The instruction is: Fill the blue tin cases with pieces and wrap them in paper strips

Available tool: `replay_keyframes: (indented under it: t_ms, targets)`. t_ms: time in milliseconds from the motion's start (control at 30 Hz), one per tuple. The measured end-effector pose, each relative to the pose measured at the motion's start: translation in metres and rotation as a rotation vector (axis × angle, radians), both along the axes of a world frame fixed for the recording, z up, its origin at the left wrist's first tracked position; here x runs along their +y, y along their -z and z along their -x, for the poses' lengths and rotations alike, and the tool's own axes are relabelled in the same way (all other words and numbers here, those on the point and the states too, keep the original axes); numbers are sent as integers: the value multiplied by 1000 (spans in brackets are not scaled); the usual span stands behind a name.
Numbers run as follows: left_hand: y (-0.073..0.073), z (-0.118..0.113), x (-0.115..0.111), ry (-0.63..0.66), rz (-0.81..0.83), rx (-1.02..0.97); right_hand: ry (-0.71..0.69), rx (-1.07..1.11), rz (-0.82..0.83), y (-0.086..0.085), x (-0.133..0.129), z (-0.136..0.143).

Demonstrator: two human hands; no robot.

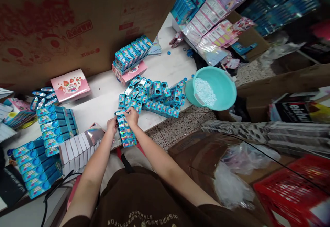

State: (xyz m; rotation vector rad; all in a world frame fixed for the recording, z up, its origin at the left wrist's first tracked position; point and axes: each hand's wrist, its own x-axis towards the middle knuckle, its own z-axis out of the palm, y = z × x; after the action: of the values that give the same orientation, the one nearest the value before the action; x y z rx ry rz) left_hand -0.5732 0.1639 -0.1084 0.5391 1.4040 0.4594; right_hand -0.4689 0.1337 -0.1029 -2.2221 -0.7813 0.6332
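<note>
Nearest me, at bottom centre, is a brown shirt. Above it, a row of blue boxes runs lengthwise up the frame, its near end toward the shirt, its far end tipped slightly left. The right hand pinches the far end; the left hand has its fingers bunched at the upper left edge. Right of centre, I see a turquoise tub holding white pellets; lower right, a red crate.

Head-worn camera — facing forward and steeply down over the worktop.
</note>
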Motion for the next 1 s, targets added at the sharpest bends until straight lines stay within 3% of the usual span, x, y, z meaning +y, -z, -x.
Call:
replay_keyframes:
  t_ms: [67,133,200,233,267,300,367,433,500,600,700,833,1000]
  targets:
    - [-16,6,-5,-11,-106,127,-13,13,-51,-5,-9,0]
    - [-43,23,-15,-6,-216,215,-18,23,-145,-9,-30,-2]
    - [-78,52,-31,78,-394,295,-1,41,-178,-7,-60,-6]
    - [-96,70,-41,214,-575,382,-4,75,-158,-3,-77,-8]
    - [-114,90,-52,313,-747,526,-8,112,-121,3,-93,-9]
    - [-131,110,-62,330,-862,709,-29,171,-77,11,-107,-9]
    - [-154,150,-78,227,-963,1078,-101,330,-20,27,-127,-5]
    - [-163,182,-86,138,-935,1309,-185,419,-1,40,-135,4]
    - [-160,203,-87,186,-806,1333,-222,432,13,48,-133,13]
    - [-151,215,-88,296,-566,1107,-211,419,27,53,-127,20]
    - [-150,216,-94,238,-468,900,-215,412,33,56,-125,21]
    - [-163,223,-109,227,-502,741,-267,411,38,58,-114,23]
    - [-189,246,-137,126,-484,634,-314,428,-59,58,-78,32]
